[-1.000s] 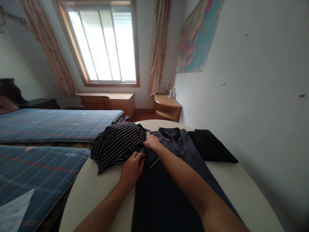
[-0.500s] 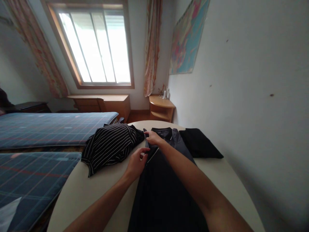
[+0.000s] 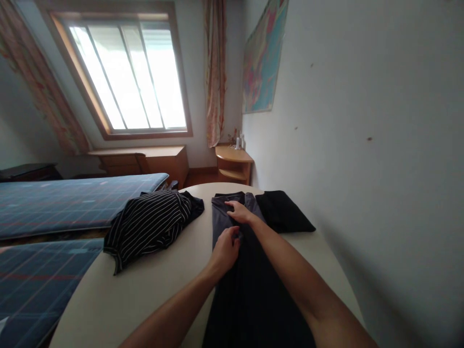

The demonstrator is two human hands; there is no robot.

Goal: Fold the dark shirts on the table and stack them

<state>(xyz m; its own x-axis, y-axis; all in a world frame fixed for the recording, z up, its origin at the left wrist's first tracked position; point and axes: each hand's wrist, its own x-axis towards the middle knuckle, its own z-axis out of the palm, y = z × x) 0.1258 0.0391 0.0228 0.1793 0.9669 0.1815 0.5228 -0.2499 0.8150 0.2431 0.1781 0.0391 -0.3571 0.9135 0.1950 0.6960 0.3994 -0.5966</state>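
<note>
A long dark garment with a grey inner side, which looks like a shirt (image 3: 253,295), lies lengthwise on the round pale table (image 3: 174,285). Its left side is folded over towards the middle. My left hand (image 3: 226,249) has its fingers curled and pinched on the folded-over fabric. Farther up, close to the collar end, my right hand (image 3: 239,211) rests on the grey cloth with thumb and fingers apart. My right forearm covers part of the garment's right side.
A black garment with white stripes (image 3: 150,224) lies crumpled on the table's left. To the right is a folded black cloth (image 3: 284,212). Beds with blue checked mattresses (image 3: 72,203) stand on the left, a white wall (image 3: 355,203) on the right. A corner shelf (image 3: 235,154) stands behind.
Both hands have carried the garment's left edge rightward, folding it over and showing the grey side. My right hand's fingers have spread. The view has turned slightly right.
</note>
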